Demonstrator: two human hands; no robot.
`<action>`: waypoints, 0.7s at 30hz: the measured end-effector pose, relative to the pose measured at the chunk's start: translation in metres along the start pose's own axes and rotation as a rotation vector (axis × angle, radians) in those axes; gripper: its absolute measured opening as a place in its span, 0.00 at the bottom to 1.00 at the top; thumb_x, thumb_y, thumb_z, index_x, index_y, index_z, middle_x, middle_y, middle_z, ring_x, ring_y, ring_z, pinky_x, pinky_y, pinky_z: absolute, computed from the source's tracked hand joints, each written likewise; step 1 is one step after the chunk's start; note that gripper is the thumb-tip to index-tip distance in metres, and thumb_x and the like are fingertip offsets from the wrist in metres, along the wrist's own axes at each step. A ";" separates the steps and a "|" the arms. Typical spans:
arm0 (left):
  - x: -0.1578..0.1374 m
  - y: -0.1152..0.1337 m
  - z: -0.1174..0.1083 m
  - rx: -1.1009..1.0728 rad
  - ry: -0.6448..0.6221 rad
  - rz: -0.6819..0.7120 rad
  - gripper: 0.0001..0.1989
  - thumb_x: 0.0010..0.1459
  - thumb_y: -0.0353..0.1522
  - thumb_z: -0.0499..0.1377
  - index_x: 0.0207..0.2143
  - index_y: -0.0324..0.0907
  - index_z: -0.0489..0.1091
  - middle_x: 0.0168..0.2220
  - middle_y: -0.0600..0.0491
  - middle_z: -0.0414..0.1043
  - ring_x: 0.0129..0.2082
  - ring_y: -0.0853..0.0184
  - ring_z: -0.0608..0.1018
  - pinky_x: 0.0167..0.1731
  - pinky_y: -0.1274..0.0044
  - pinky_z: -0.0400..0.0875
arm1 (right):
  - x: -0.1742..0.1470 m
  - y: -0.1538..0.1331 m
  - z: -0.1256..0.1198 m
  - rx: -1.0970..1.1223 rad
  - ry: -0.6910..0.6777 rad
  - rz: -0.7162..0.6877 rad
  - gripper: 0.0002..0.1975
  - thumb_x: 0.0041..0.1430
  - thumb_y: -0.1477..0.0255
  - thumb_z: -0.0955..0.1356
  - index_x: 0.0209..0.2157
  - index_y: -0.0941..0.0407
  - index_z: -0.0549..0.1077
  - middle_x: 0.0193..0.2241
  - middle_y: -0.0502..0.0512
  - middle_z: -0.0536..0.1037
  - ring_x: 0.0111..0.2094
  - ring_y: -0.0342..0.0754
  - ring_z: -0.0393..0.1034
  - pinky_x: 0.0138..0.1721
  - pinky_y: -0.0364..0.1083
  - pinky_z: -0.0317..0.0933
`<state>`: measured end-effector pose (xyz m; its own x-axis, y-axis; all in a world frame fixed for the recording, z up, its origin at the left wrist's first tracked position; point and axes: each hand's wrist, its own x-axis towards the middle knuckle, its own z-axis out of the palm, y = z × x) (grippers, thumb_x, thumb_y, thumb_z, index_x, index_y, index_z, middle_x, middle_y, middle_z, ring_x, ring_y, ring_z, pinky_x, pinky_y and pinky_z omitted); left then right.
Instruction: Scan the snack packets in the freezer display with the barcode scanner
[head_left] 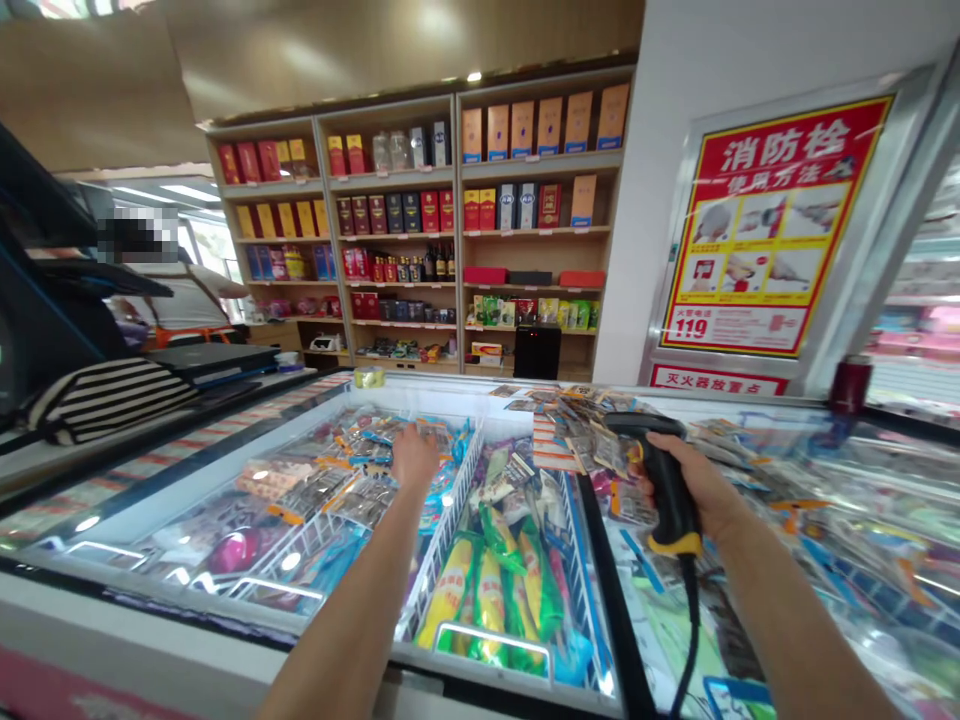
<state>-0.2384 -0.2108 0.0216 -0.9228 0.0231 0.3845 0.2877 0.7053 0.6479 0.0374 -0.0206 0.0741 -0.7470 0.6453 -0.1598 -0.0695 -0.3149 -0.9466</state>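
Note:
My right hand (pixel 694 480) is wrapped round the grip of a black and yellow barcode scanner (pixel 671 495), whose cable hangs down. The scanner is over the glass freezer lid, beside a pile of small snack packets (pixel 592 430). My left hand (pixel 416 458) reaches out over the left side of the chest freezer, among small orange-edged packets (pixel 364 498). Its fingers look curled, and their tips are hidden, so what they hold cannot be made out. Between my arms, a white wire basket (pixel 450 525) holds several yellow and green packs (pixel 491 590).
A black frame bar (pixel 611 590) runs along the freezer beside the basket. A roll of tape (pixel 369 377) rests at the far rim. Behind are shelves (pixel 397 180) of boxed goods. At left are a striped pouch (pixel 112 400), dark counter equipment and a person (pixel 180 295).

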 end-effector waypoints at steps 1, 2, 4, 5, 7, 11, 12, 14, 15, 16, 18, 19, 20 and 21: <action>-0.003 0.004 -0.001 0.019 0.065 0.014 0.20 0.48 0.32 0.50 0.45 0.34 0.62 0.46 0.39 0.63 0.46 0.55 0.65 0.41 0.69 0.60 | 0.001 -0.001 -0.003 -0.001 0.001 0.012 0.10 0.51 0.68 0.61 0.21 0.58 0.64 0.13 0.51 0.69 0.10 0.40 0.60 0.10 0.40 0.57; -0.006 0.009 -0.001 0.029 0.118 0.040 0.21 0.48 0.32 0.50 0.46 0.34 0.61 0.47 0.39 0.60 0.48 0.55 0.63 0.43 0.69 0.59 | 0.002 -0.001 -0.007 -0.001 0.004 0.027 0.10 0.51 0.68 0.61 0.21 0.58 0.64 0.13 0.51 0.69 0.10 0.40 0.60 0.10 0.40 0.57; -0.015 0.022 0.004 0.013 0.144 0.122 0.21 0.48 0.31 0.51 0.47 0.35 0.61 0.49 0.41 0.59 0.49 0.57 0.62 0.46 0.69 0.57 | 0.004 -0.002 -0.015 0.001 0.012 0.048 0.12 0.51 0.67 0.61 0.20 0.59 0.64 0.13 0.51 0.69 0.10 0.40 0.60 0.10 0.40 0.57; -0.020 0.032 0.010 -0.009 0.110 0.175 0.20 0.48 0.30 0.51 0.46 0.35 0.61 0.48 0.43 0.60 0.49 0.58 0.62 0.46 0.70 0.56 | 0.005 -0.002 -0.018 0.002 0.014 0.057 0.13 0.51 0.66 0.61 0.20 0.59 0.64 0.12 0.50 0.68 0.10 0.40 0.59 0.10 0.40 0.56; -0.033 0.055 0.025 -0.065 -0.025 0.281 0.18 0.48 0.29 0.50 0.44 0.36 0.63 0.45 0.45 0.63 0.47 0.62 0.64 0.47 0.73 0.56 | 0.006 -0.002 -0.024 0.010 0.013 0.077 0.15 0.52 0.65 0.60 0.19 0.59 0.65 0.11 0.50 0.67 0.10 0.39 0.59 0.09 0.39 0.55; -0.061 0.114 0.064 -0.129 -0.271 0.468 0.16 0.49 0.30 0.51 0.42 0.38 0.65 0.43 0.47 0.65 0.45 0.65 0.66 0.46 0.76 0.58 | 0.005 -0.001 -0.027 0.030 -0.008 0.112 0.16 0.52 0.64 0.59 0.18 0.60 0.65 0.10 0.50 0.66 0.10 0.40 0.59 0.10 0.39 0.56; -0.068 0.128 0.072 -0.124 -0.309 0.508 0.15 0.50 0.30 0.50 0.42 0.39 0.65 0.43 0.47 0.66 0.45 0.65 0.66 0.45 0.76 0.58 | 0.005 -0.001 -0.027 0.038 -0.013 0.112 0.16 0.52 0.64 0.59 0.18 0.59 0.65 0.10 0.50 0.66 0.10 0.40 0.59 0.10 0.39 0.56; -0.078 0.151 0.085 -0.081 -0.382 0.564 0.14 0.50 0.30 0.50 0.40 0.38 0.67 0.42 0.46 0.67 0.45 0.64 0.67 0.44 0.76 0.59 | 0.003 -0.001 -0.027 0.053 -0.009 0.097 0.15 0.52 0.65 0.59 0.19 0.59 0.64 0.11 0.50 0.67 0.10 0.40 0.59 0.09 0.39 0.56; -0.082 0.159 0.090 -0.045 -0.424 0.570 0.14 0.50 0.30 0.50 0.39 0.37 0.67 0.42 0.45 0.67 0.45 0.62 0.67 0.43 0.75 0.60 | 0.003 -0.002 -0.026 0.060 0.000 0.086 0.14 0.52 0.65 0.59 0.20 0.59 0.64 0.11 0.50 0.67 0.10 0.40 0.59 0.09 0.39 0.56; -0.085 0.165 0.094 -0.007 -0.469 0.565 0.13 0.50 0.30 0.50 0.38 0.37 0.68 0.41 0.44 0.68 0.44 0.61 0.68 0.42 0.74 0.61 | 0.002 -0.002 -0.026 0.065 0.008 0.078 0.13 0.52 0.66 0.60 0.20 0.59 0.64 0.12 0.51 0.68 0.10 0.40 0.60 0.09 0.39 0.56; -0.086 0.168 0.101 0.052 -0.549 0.531 0.13 0.49 0.29 0.50 0.36 0.36 0.69 0.39 0.42 0.69 0.42 0.59 0.69 0.40 0.72 0.63 | 0.002 -0.002 -0.025 0.071 0.021 0.068 0.13 0.52 0.66 0.60 0.21 0.59 0.65 0.13 0.51 0.69 0.11 0.39 0.60 0.10 0.39 0.57; -0.086 0.167 0.103 0.064 -0.579 0.504 0.12 0.49 0.29 0.50 0.36 0.36 0.69 0.39 0.42 0.69 0.42 0.59 0.70 0.39 0.72 0.63 | 0.001 -0.002 -0.025 0.073 0.023 0.067 0.12 0.52 0.66 0.60 0.21 0.59 0.65 0.13 0.51 0.69 0.11 0.39 0.60 0.10 0.39 0.57; -0.084 0.163 0.106 0.060 -0.606 0.476 0.12 0.49 0.28 0.51 0.35 0.37 0.69 0.39 0.42 0.70 0.41 0.59 0.71 0.38 0.72 0.64 | 0.001 -0.002 -0.024 0.075 0.021 0.067 0.12 0.52 0.66 0.60 0.21 0.59 0.65 0.13 0.51 0.69 0.10 0.39 0.60 0.10 0.39 0.57; -0.082 0.158 0.108 0.045 -0.630 0.451 0.11 0.48 0.28 0.52 0.35 0.37 0.69 0.39 0.42 0.70 0.41 0.59 0.71 0.38 0.72 0.64 | 0.001 -0.002 -0.024 0.075 0.014 0.073 0.12 0.52 0.66 0.60 0.21 0.59 0.65 0.13 0.50 0.69 0.10 0.39 0.60 0.09 0.39 0.57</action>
<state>-0.1450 -0.0244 0.0218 -0.6948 0.7035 0.1497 0.6715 0.5600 0.4853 0.0525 -0.0030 0.0693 -0.7427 0.6280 -0.2322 -0.0647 -0.4125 -0.9087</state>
